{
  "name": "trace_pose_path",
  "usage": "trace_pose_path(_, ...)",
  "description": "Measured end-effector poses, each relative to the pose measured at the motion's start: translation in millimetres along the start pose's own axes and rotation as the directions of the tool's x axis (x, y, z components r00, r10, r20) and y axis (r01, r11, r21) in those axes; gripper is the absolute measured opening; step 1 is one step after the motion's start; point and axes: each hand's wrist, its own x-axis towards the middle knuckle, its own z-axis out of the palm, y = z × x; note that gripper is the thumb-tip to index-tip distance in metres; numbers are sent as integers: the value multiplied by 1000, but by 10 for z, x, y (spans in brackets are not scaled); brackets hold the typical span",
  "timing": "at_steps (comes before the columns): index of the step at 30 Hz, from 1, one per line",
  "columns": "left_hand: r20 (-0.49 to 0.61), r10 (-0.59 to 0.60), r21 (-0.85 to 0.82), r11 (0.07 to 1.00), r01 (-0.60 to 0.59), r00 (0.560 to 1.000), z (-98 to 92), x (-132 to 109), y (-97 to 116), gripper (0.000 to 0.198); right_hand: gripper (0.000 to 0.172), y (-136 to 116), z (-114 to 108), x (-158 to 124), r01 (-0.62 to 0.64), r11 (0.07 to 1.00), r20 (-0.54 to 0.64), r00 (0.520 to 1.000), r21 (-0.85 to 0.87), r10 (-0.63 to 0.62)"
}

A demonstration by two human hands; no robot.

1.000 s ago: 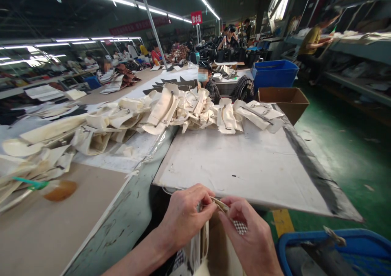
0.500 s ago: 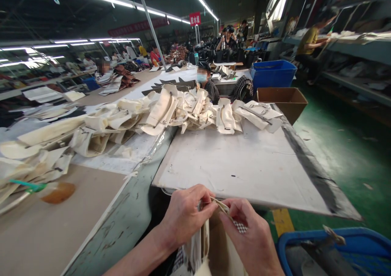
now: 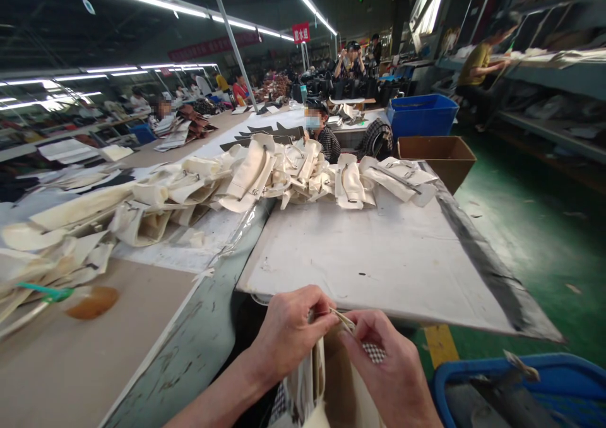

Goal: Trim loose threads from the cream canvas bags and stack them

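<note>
A cream bag piece (image 3: 353, 384) with a tan inside stands in front of me, below the table's near edge. My left hand (image 3: 294, 327) is closed, thumb and fingers pinching the upper edge of this piece. Close beside it, my right hand (image 3: 386, 349) pinches the same edge from the other side. A narrow folded strip of the edge shows between my two sets of fingertips. Black-and-white checked cloth lies behind and below my hands. The lower part of the bag piece is cut off by the frame.
Cream bag pieces (image 3: 255, 169) are heaped along the far side of the white table (image 3: 331, 251). An orange-brown bottle (image 3: 92, 302) with a green top lies at left. A blue bin (image 3: 558, 365) is at lower right; a cardboard box (image 3: 435, 156) and blue crate (image 3: 421, 115) stand beyond.
My hands keep their pinch on the bag piece's edge, with only slight finger movement. The view has shifted a little.
</note>
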Motion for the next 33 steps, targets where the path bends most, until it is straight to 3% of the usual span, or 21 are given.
trace_pose_path(3, 35, -113, -116, 986, 117, 993, -53, 5, 74, 19, 19, -39, -3, 10, -27, 1000, 12, 1000, 11, 27)
trace_pose_path(6, 127, -161, -267, 945, 191, 979, -68, 25, 98, 28, 14, -88, -9, 70, -66, 994, 80, 994, -83, 72)
trace_pose_path(10, 240, -167, -414, 873, 257, 956, -63, 83, 44, 35, 15, -139, -28, 188, 41, 966, 227, 974, -255, 19)
trace_pose_path(13, 266, -148, -487, 832, 265, 953, -134, 64, 61, 28, 7, -189, -46, 239, 95, 944, 270, 963, -316, -6)
trace_pose_path(17, 226, -173, -367, 896, 249, 959, -219, -212, 196, 33, 5, -289, -64, 249, 110, 943, 291, 957, -315, -15)
trace_pose_path(21, 169, -258, -160, 945, 285, 951, -83, -608, 211, 90, 11, -354, -59, 258, 76, 959, 291, 957, -273, 7)
trace_pose_path(23, 152, -296, -117, 942, 314, 943, 4, -729, 171, 105, 12, -361, -55, 272, 69, 965, 297, 955, -251, 9)
trace_pose_path(25, 123, -302, -124, 940, 317, 945, 37, -778, 149, 99, 12, -357, -60, 288, 66, 969, 296, 955, -238, 7)
trace_pose_path(30, 113, -214, -151, 962, 230, 970, -95, -737, 198, 53, 11, -292, -141, 319, 71, 972, 313, 950, -225, 3)
trace_pose_path(33, 140, -158, -125, 977, 175, 978, -166, -709, 185, 43, 15, -214, -225, 328, 121, 971, 368, 929, -206, -37)
